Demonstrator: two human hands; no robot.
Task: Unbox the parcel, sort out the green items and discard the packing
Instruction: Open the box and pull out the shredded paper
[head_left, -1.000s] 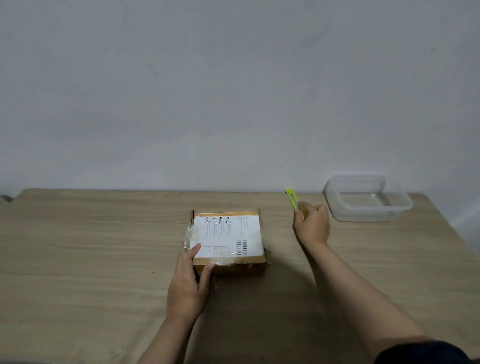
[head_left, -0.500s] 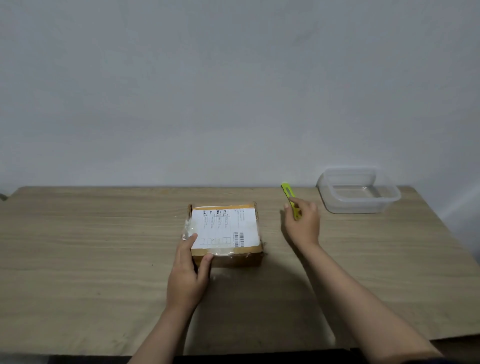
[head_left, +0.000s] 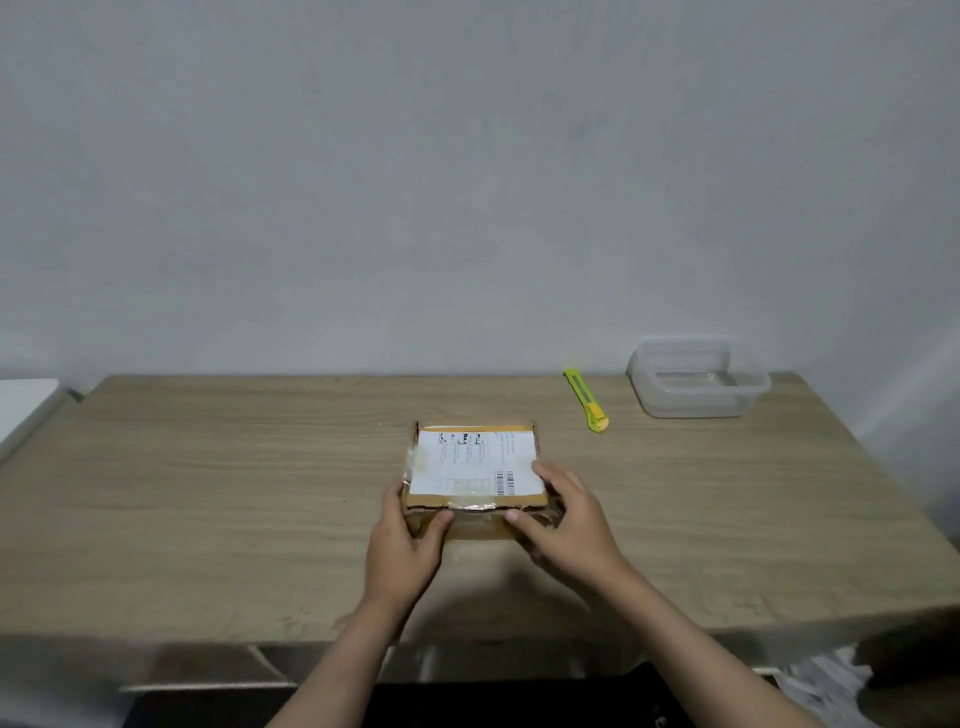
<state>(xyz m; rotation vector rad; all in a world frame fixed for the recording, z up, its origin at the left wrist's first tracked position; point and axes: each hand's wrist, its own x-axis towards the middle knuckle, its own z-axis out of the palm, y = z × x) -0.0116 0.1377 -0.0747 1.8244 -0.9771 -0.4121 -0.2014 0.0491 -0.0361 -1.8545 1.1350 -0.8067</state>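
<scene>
A flat cardboard parcel (head_left: 475, 465) with a white shipping label and clear tape lies in the middle of the wooden table (head_left: 208, 493). My left hand (head_left: 402, 545) grips its near left corner, thumb on the front face. My right hand (head_left: 563, 525) holds the near right corner, fingers on the side and thumb on the front. A green and yellow utility knife (head_left: 586, 399) lies by itself on the table, behind and to the right of the parcel.
A clear plastic container (head_left: 696, 379) stands at the back right of the table, beside the knife. A white surface (head_left: 23, 405) shows past the table's left edge. The table's near edge runs just below my forearms.
My right hand let go of the utility knife, which now lies on the table, and came back to the parcel's right corner. My left hand stayed on the parcel.
</scene>
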